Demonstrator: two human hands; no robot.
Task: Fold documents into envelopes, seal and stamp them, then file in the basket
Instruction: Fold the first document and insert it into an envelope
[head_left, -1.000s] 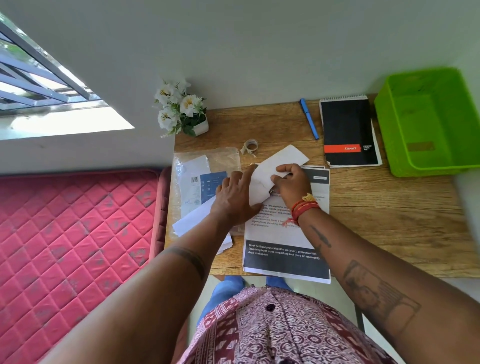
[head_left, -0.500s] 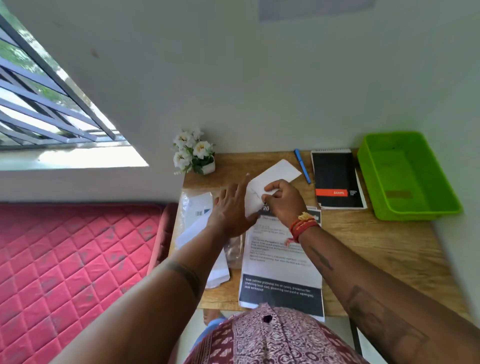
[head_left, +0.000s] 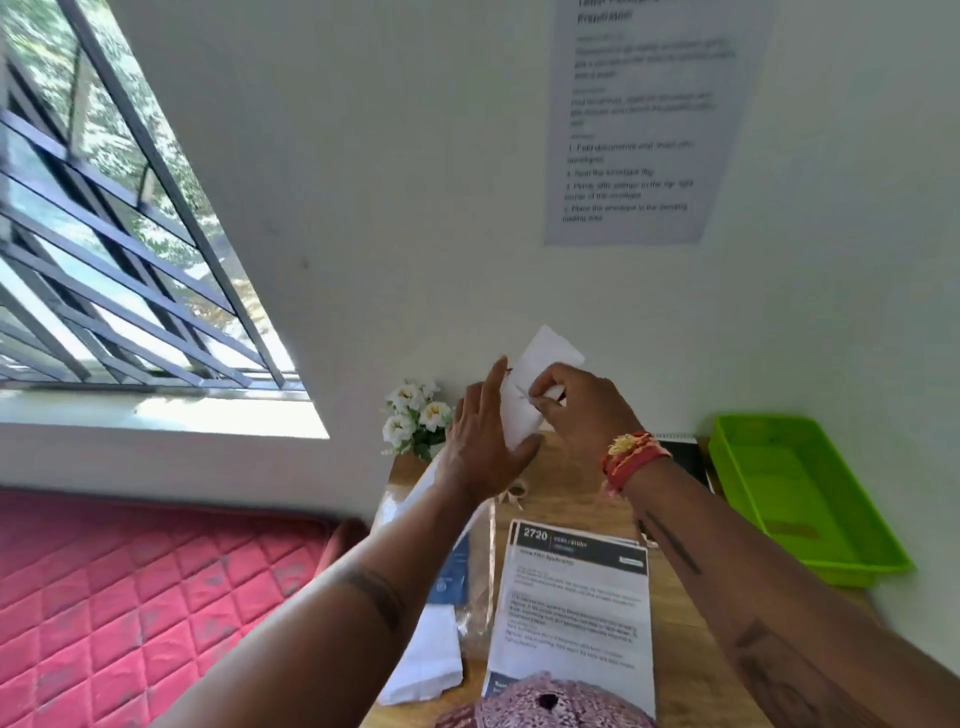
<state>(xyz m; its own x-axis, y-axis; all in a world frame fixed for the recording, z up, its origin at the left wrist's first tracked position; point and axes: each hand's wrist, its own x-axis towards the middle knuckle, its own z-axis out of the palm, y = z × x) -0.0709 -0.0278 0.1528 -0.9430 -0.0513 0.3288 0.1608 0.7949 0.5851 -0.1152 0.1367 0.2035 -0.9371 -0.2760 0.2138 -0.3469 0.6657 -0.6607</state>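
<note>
White envelope (head_left: 545, 364) tilted aloft; printed documents (head_left: 571, 608) flat on desk; green basket (head_left: 800, 493) far right.

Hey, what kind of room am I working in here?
Probably a bedroom or small home room used as a workspace: a wooden desk against the wall, a pink quilted mattress beside it, and a barred window.

Both hands have lifted the white envelope (head_left: 540, 384) off the printed document (head_left: 571, 608) and now hold it up in the air above the desk (head_left: 566, 499), in front of the wall. The left hand (head_left: 483, 436) supports it from the side with fingers extended; the right hand (head_left: 576, 410) pinches it near the middle. The document lies uncovered below them.
</note>
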